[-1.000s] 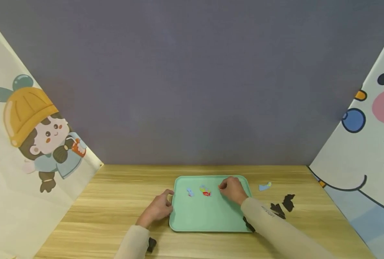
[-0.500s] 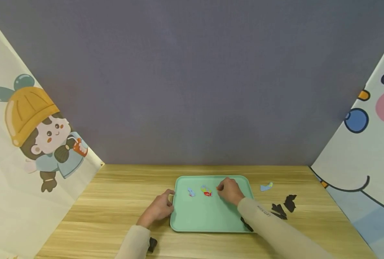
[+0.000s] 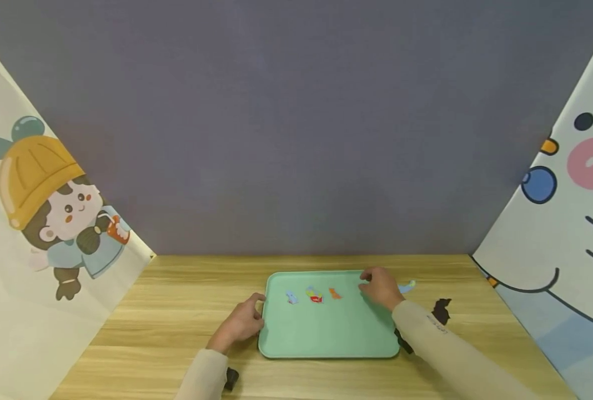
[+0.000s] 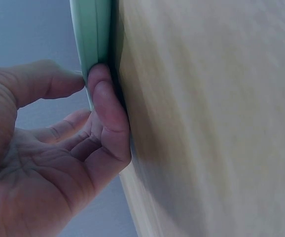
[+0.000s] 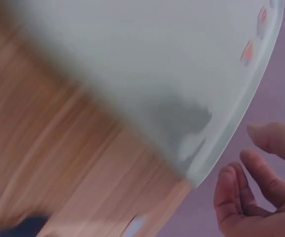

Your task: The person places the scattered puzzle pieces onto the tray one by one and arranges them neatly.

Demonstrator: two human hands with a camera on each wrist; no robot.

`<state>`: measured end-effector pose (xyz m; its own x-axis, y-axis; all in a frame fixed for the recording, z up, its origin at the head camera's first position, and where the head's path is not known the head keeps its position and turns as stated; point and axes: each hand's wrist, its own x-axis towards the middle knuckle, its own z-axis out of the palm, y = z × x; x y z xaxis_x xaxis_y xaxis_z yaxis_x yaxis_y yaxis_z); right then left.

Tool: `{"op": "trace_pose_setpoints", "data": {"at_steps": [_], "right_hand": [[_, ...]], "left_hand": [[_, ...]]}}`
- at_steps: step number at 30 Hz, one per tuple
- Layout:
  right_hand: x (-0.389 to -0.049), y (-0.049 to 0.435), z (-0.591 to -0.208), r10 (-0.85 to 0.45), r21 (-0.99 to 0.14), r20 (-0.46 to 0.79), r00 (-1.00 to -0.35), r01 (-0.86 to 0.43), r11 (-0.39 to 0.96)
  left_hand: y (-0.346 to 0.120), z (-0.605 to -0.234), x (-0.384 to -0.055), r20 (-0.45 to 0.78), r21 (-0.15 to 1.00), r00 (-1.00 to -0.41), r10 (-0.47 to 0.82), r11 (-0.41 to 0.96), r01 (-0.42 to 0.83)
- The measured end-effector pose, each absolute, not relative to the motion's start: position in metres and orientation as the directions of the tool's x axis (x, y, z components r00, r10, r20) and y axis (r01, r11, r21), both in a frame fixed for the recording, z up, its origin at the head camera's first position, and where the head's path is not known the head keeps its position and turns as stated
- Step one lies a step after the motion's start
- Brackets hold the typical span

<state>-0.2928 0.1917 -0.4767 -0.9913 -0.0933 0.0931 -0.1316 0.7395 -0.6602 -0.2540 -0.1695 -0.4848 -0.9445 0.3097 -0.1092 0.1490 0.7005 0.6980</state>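
Note:
On the wooden table lies a mint-green tray (image 3: 326, 339). My left hand (image 3: 241, 321) holds its left edge; in the left wrist view the thumb lies at the rim and curled fingers (image 4: 110, 106) press against the outer wall. Along the tray's far part sit a small light-blue cutout (image 3: 291, 298), a multicoloured one with red (image 3: 315, 295) and an orange one (image 3: 335, 293). Over the tray's far right corner hovers my right hand (image 3: 380, 289), its fingers loosely bent with nothing between them. The orange cutout (image 5: 247, 53) lies apart from it in the right wrist view.
A light-blue and yellow cutout (image 3: 407, 286) lies right of the tray, partly behind the right hand. Farther right is a black jagged piece (image 3: 441, 311). More black shows beside the right sleeve (image 3: 404, 341) and the left cuff (image 3: 231, 379). A grey wall (image 3: 296, 139) rises behind.
My right hand has let go of the orange cutout, which now lies on the tray beside the multicoloured one. The hand has moved right to the far corner; the left hand keeps its place.

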Motion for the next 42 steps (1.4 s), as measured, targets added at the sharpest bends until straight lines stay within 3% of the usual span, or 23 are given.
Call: {"op": "trace_pose_setpoints", "data": {"at_steps": [17,42], "right_hand": [[-0.290,0.264,-0.486,0.038,-0.525,0.076,-0.996,-0.007,0.851],[-0.292,0.274,-0.487,0.051,-0.486,0.058,-0.997,0.016,0.874]], "left_hand": [[-0.172,-0.487,-0.255,-0.112,0.707,-0.944,0.311,0.693,0.145],[-0.170,-0.488,-0.256,-0.107,0.714,-0.941,0.322,0.684,0.153]]}}
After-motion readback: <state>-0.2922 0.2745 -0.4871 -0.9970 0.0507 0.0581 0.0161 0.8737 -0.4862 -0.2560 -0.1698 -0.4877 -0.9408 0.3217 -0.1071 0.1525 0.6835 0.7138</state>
